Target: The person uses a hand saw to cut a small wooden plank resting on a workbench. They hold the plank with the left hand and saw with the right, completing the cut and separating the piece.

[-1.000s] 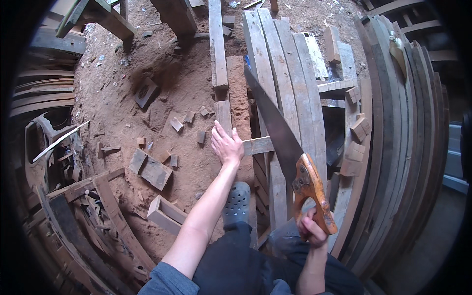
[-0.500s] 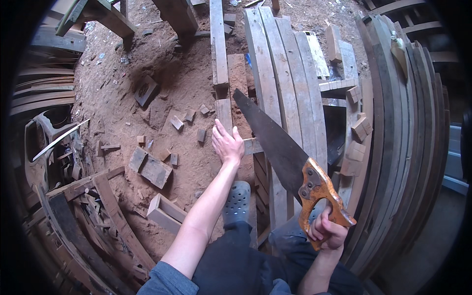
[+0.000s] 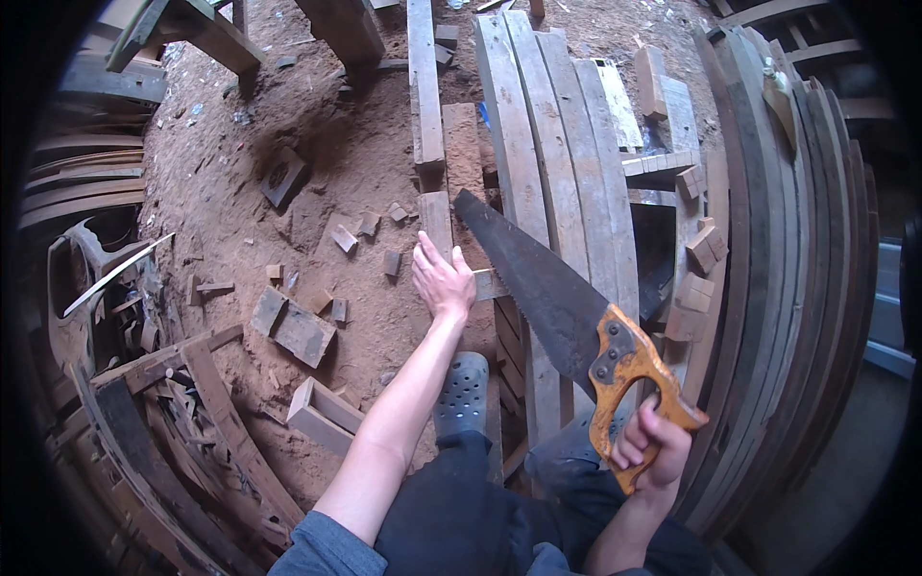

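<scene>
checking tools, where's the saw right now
The saw is right of centre in the head view, in the right hand, its blade angled up-left beside the left hand.

Dull, dark metal is shown along the saw blade [image 3: 543,288], matt and faintly streaked; on to the wooden handle [image 3: 629,370], where a glossy orange finish is broken by darker patches. Bare, rough-grained timber is seen in the block [image 3: 435,221] and the long beams [image 3: 511,134]. The ground [image 3: 360,288] is coated in matt, crumbly brown powder. Smooth plastic is suggested by the perforated clog [image 3: 462,392]; matt cloth is worn as sleeve [image 3: 331,547] and trousers [image 3: 447,504].
</scene>
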`<action>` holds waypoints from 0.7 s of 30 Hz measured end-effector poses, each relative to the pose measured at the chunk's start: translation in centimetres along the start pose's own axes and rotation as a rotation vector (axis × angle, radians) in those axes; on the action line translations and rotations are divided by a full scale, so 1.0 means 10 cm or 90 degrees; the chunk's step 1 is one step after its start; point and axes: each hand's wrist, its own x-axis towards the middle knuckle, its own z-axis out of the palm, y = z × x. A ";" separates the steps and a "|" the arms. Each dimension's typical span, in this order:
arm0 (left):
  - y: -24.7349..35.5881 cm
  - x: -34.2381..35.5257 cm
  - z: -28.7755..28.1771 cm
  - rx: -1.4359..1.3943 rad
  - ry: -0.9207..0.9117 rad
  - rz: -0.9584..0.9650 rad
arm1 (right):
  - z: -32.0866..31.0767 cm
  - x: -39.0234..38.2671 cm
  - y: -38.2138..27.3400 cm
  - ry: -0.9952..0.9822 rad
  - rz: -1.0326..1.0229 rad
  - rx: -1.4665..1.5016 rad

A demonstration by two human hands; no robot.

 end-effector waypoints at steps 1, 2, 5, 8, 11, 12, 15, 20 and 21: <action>0.00 0.00 0.00 -0.003 0.011 0.002 | 0.05 -0.05 0.02 -0.020 -0.012 -0.046; 0.00 0.00 0.01 -0.005 0.015 0.002 | 0.10 -0.10 0.04 0.015 -0.033 -0.065; -0.01 0.00 0.02 -0.015 0.026 0.010 | 0.21 -0.21 0.08 0.047 -0.083 -0.117; -0.02 0.01 0.03 -0.018 0.025 0.011 | 0.26 -0.26 0.10 0.018 -0.128 -0.182; -0.03 0.01 0.04 -0.025 0.029 0.011 | 0.26 -0.29 0.09 -0.012 -0.163 -0.225; -0.04 0.01 0.05 -0.030 0.033 0.013 | 0.26 -0.30 0.09 -0.021 -0.173 -0.235; -0.03 0.00 0.06 -0.033 0.030 0.002 | 0.24 -0.30 0.10 -0.018 -0.166 -0.155; -0.07 -0.01 -0.05 -0.053 0.100 0.163 | 0.19 -0.27 0.16 -0.016 -0.175 -0.224; -0.10 -0.02 -0.11 -0.061 0.065 0.195 | 0.17 -0.25 0.16 -0.019 -0.185 -0.227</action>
